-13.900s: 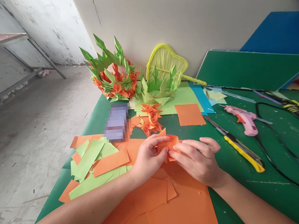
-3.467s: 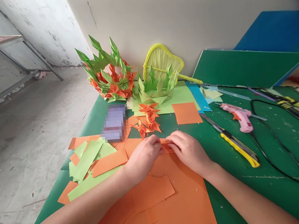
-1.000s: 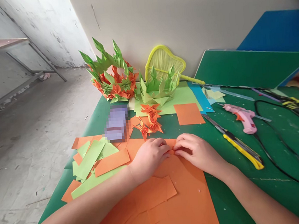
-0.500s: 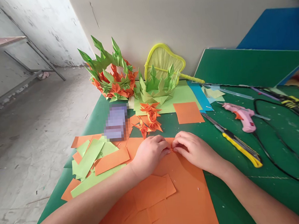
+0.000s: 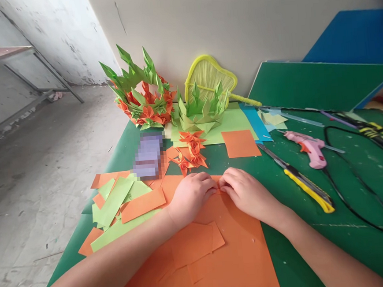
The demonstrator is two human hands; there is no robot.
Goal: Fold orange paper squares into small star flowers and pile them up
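My left hand [image 5: 193,194] and my right hand [image 5: 246,192] meet over a large orange paper sheet [image 5: 243,254]. Both are closed in a pinch around a small piece of orange paper [image 5: 218,189], mostly hidden by my fingers. Just beyond my left hand lie several folded orange paper flowers [image 5: 194,152]. An orange paper square [image 5: 241,144] rests past my right hand. Left of my left hand is a loose pile of orange and green paper pieces [image 5: 116,200]. More orange strips [image 5: 199,244] lie on the sheet below my wrists.
A yellow utility knife [image 5: 306,187] with blade out and a pink glue gun [image 5: 307,147] with a black cord lie right. At the back stand a green paper crown [image 5: 204,111], an orange-green one [image 5: 145,103] and a yellow fan [image 5: 209,73]. A blurred-out rectangle [image 5: 149,155] lies left.
The fingers of my right hand have curled in closer to the left ones around the small orange piece. The other things on the table stay where they were.
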